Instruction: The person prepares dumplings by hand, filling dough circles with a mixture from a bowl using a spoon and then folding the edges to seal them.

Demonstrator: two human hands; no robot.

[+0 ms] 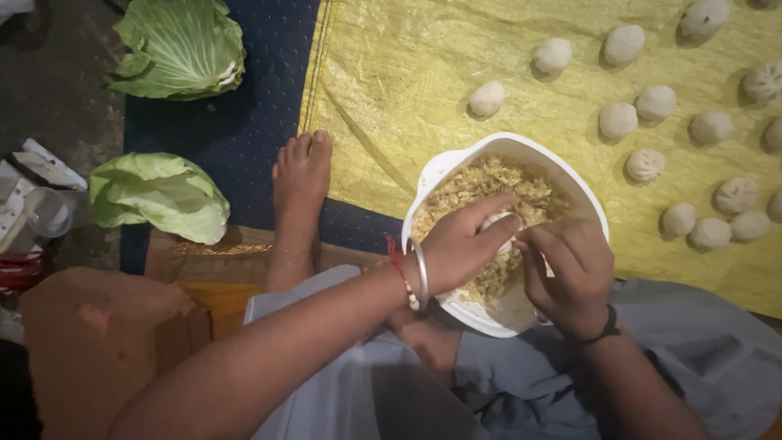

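A white bowl of shredded yellowish filling rests on my lap. Over it, my left hand and my right hand together pinch a small white dough dumpling, fingertips closed around it. My left wrist wears a metal bangle and a red thread; my right wrist has a dark band. Several finished white dumplings lie in rows on a yellow sheet beyond the bowl.
Two green cabbage pieces lie at the left, one at the top and one lower. My bare foot rests on a dark blue mat. A brown block and white clutter sit at far left.
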